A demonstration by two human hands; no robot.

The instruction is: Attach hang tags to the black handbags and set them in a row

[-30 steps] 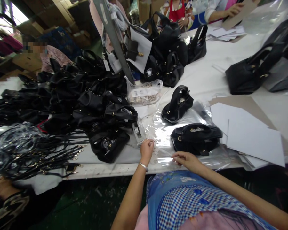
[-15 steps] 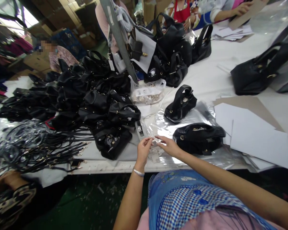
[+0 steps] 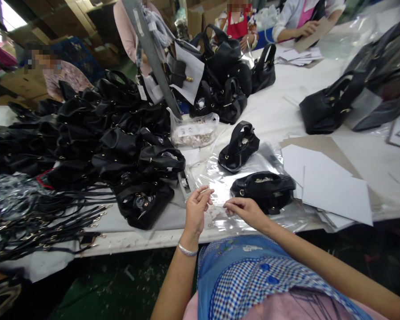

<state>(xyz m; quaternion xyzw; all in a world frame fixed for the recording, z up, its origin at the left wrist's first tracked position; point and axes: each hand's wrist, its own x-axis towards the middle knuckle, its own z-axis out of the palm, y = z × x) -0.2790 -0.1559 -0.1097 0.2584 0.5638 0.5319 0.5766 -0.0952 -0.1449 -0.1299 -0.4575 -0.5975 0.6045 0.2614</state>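
Observation:
My left hand (image 3: 197, 209), a silver bangle at its wrist, is above the table's near edge with its fingers loosely apart and nothing visible in them. To its right, my right hand (image 3: 248, 212) has thumb and fingertips pinched together; whatever they hold is too small to make out. Beneath both hands lie clear plastic sheets (image 3: 205, 178). A black handbag (image 3: 262, 189) rests on the plastic just beyond my right hand, and a smaller-looking black handbag (image 3: 238, 149) stands behind it. Left of my left hand sits another black handbag (image 3: 143, 202) with clear wrapping inside.
A large heap of black handbags (image 3: 76, 129) fills the left side, with black straps with gold clips (image 3: 63, 218) in front. A clear bag of small parts (image 3: 195, 133) lies beside a slanted metal post (image 3: 153, 53). White card sheets (image 3: 333, 186) lie right. Several people work around the table.
My hands have moved apart; the left fingers have loosened and the right fingertips have closed into a pinch. The view has shifted to the right. The nearby handbags stay in place.

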